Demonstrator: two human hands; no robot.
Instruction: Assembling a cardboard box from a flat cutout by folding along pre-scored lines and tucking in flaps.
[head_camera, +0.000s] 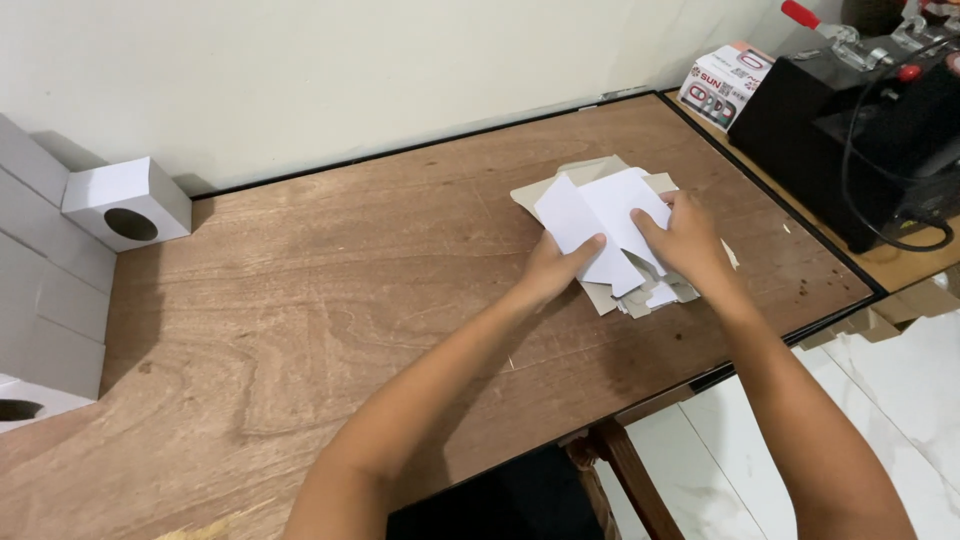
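Gripping top white card blank (600, 225) off loose pile of flat blanks (640, 290), far right side of wooden counter (300, 320). Left hand (553, 268) pinches blank's near edge, thumb on top. Right hand (688, 238) presses flat on blank's right part, fingers closed over it. Best practice, judged: separate single sheet, steady pile beneath, square creases before folding. Finished white box with round hole (128, 203) sits far left by wall; black press machine (860, 130) right.

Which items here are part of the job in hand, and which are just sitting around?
In hand:
- left hand and right hand, both on the white card blank
- stack of flat card blanks beneath it

Lying about:
- folded white box with round hole, by the wall
- printed small carton
- black machine with red-handled clamp
- wooden table
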